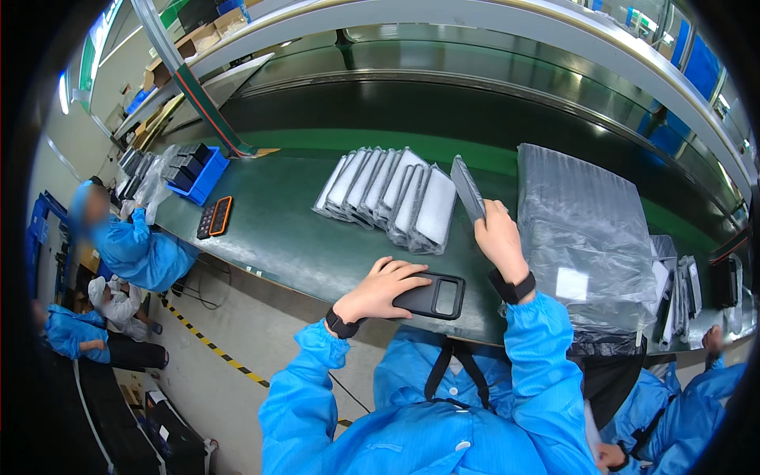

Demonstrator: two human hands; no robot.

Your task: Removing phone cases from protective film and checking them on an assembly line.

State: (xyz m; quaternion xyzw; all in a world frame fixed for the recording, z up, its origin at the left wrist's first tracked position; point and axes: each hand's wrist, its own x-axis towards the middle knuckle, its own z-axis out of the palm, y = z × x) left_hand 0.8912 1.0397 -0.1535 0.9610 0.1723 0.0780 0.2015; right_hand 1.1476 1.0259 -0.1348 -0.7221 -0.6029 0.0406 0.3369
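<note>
My left hand (383, 290) lies over the left end of a black phone case (446, 298) near the table's front edge. Its fingers reach along the far side and the thumb along the near side, gripping the case, which has a large rectangular opening at its right end. In my right hand (499, 240) a thin, flat grey piece in clear plastic (467, 187) is held up on edge, tilted to the left. Just left of it leans a row of white flat pieces in clear bags (388, 194), overlapping one another.
A tall plastic-wrapped stack (582, 229) stands right of my right hand. Further left lie an orange-and-black case (215, 217) and a blue bin (202, 176) of dark items. A metal post (190, 83) rises behind. People in blue sit at left and right (689, 412).
</note>
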